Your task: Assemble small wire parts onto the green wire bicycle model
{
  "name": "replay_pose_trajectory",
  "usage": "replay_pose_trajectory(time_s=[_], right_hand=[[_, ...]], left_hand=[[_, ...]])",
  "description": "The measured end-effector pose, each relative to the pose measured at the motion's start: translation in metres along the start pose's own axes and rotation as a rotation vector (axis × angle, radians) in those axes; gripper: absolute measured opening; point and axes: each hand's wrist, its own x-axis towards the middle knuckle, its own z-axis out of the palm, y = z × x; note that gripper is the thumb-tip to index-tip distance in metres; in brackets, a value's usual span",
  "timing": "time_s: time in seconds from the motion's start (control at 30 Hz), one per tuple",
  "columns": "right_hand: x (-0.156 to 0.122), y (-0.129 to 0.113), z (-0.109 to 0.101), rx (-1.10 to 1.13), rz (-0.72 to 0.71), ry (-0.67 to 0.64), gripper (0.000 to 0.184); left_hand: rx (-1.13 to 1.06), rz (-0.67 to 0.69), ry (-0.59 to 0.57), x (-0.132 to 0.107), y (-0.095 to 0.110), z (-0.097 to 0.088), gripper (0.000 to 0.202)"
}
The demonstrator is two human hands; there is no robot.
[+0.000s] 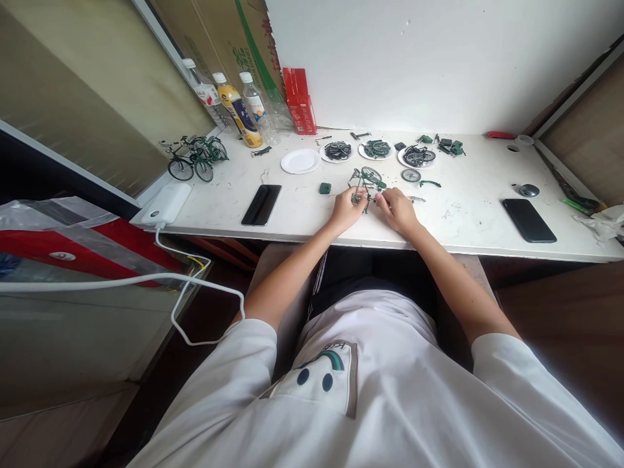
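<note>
My left hand [348,210] is closed on a small green model bicycle [377,185], held tilted just above the table with one spoked wheel pointing away from me. Close beside it, my right hand [400,210] has its fingers pinched together at the bicycle's near end. What sits in that pinch is too small to make out. A loose spoked wheel [411,175] and a curved green part [431,183] lie beyond my right hand. To the left of my left hand is a little green box-shaped part [325,188].
Paper plates hold black parts [338,151], green parts [377,149] and wheels [419,156]; one plate [300,161] is bare. Assembled model bicycles [197,158] stand at the left, near bottles [237,107]. Phones [262,205] [529,220] lie on either side. A white cable [195,278] hangs by my left arm.
</note>
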Motion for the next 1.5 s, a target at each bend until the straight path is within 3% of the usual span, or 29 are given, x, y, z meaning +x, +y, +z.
replay_pose_trajectory(time_s=[0.17, 0.47, 0.7, 1.2, 1.5], right_hand=[[-0.0002, 0.0028, 0.0017, -0.032, 0.059, 0.003, 0.063], [0.0019, 0.0038, 0.0026, 0.007, 0.003, 0.057, 0.033], [0.0012, 0.0027, 0.0018, 0.03, -0.014, 0.089, 0.025], [-0.0009, 0.0, 0.0007, 0.061, -0.046, 0.108, 0.018], [-0.0011, -0.0009, -0.0007, 0.07, -0.056, 0.097, 0.026]], left_hand=[[-0.001, 0.004, -0.015, 0.0001, -0.0022, 0.0002, 0.028], [0.007, 0.003, -0.007, 0.0007, -0.002, -0.0002, 0.025], [0.009, -0.001, 0.007, 0.0004, 0.0011, -0.0005, 0.023], [0.011, -0.023, 0.009, -0.0006, 0.0041, -0.0008, 0.023], [0.023, 0.013, 0.022, -0.0003, 0.0036, -0.0002, 0.02]])
